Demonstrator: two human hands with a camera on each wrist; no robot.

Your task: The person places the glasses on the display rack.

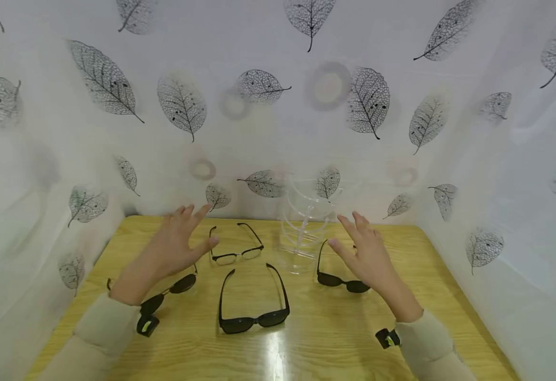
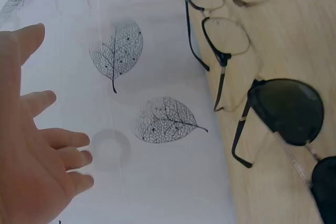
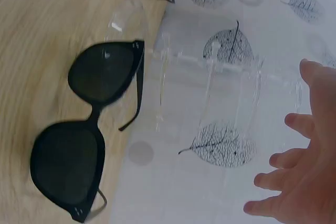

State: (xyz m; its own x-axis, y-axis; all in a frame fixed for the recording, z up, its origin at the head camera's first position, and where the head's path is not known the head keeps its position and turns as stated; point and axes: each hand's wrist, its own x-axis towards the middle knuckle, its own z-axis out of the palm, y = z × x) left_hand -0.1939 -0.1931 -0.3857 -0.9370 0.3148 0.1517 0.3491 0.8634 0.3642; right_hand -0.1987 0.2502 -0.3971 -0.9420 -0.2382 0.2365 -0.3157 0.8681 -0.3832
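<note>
My left hand (image 1: pixel 170 246) hovers over the left part of the table with fingers spread, holding nothing. Partly hidden beneath it lie metal-bridged sunglasses (image 1: pixel 182 284). Clear-lensed eyeglasses (image 1: pixel 227 259) with dark brows lie just right of that hand, temples unfolded. Black sunglasses (image 1: pixel 255 320) lie open at the front middle. My right hand (image 1: pixel 366 254), likewise spread and holding nothing, hangs above another pair of black sunglasses (image 1: pixel 331 280), covering part of them. Between the hands, at the back, stands a clear tiered display stand (image 1: pixel 302 238) with no glasses visible on it.
The wooden table (image 1: pixel 325 344) is enclosed at the back and sides by a white curtain (image 1: pixel 268 137) printed with dark leaves. Its lower part hangs close behind the table's back edge.
</note>
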